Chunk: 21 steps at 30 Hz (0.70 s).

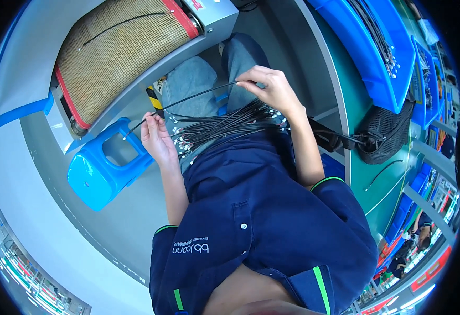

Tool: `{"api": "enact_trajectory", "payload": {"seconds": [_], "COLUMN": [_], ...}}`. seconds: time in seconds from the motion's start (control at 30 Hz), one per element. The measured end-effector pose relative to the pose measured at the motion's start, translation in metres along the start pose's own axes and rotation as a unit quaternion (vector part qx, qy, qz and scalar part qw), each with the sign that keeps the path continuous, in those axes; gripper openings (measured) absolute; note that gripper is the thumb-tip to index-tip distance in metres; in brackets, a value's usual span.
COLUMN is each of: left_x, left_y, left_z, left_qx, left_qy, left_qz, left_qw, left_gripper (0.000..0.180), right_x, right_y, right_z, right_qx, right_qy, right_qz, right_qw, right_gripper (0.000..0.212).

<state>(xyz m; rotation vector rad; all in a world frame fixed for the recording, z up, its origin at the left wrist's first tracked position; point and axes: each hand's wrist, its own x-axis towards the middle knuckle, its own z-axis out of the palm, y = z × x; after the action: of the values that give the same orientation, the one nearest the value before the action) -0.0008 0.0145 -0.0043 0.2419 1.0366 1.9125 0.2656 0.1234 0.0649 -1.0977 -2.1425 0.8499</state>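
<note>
A thin black cable (198, 95) is stretched between my two hands above my lap. My left hand (159, 137) pinches it near its left end, and a short tail with a small light tip sticks out past the fingers. The other end is pinched between the thumb and fingers of my right hand (273, 90), which hide that tip. Below the stretched cable, a loose bundle of black cables (227, 125) with small white connectors lies across my lap. Both hands are closed and apart from the bundle.
Ahead on the left is a conveyor with a tan mesh belt (109, 63), carrying a single black cable (126, 22). A blue stool (96, 170) stands to the left. On the right, a green table (364, 184) holds a blue bin (371, 68) of cables and a black bag (385, 134).
</note>
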Motion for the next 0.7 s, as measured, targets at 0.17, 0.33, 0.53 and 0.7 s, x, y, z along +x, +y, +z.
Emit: {"api": "enact_trajectory", "payload": {"seconds": [0.17, 0.33, 0.53, 0.7], "left_x": [0.0, -0.001, 0.001, 0.004], "left_y": [-0.001, -0.001, 0.0, 0.0], "left_z": [-0.001, 0.0, -0.006, -0.009], "left_qx": [0.002, 0.0, 0.006, 0.01], "left_qy": [0.009, 0.017, -0.014, -0.024], "left_qz": [0.009, 0.006, 0.014, 0.019], "left_qw": [1.0, 1.0, 1.0, 0.999], "left_gripper": [0.019, 0.019, 0.019, 0.018], "right_x": [-0.003, -0.006, -0.007, -0.005], "right_y": [0.003, 0.004, 0.007, 0.011], "right_z": [0.002, 0.0, 0.0, 0.005], "right_qx": [0.009, 0.033, 0.055, 0.042], "right_qy": [0.004, -0.018, -0.022, -0.009], "right_qz": [0.006, 0.03, -0.02, -0.059], "right_qw": [1.0, 0.999, 0.998, 0.997], "right_gripper": [0.012, 0.011, 0.011, 0.009]}}
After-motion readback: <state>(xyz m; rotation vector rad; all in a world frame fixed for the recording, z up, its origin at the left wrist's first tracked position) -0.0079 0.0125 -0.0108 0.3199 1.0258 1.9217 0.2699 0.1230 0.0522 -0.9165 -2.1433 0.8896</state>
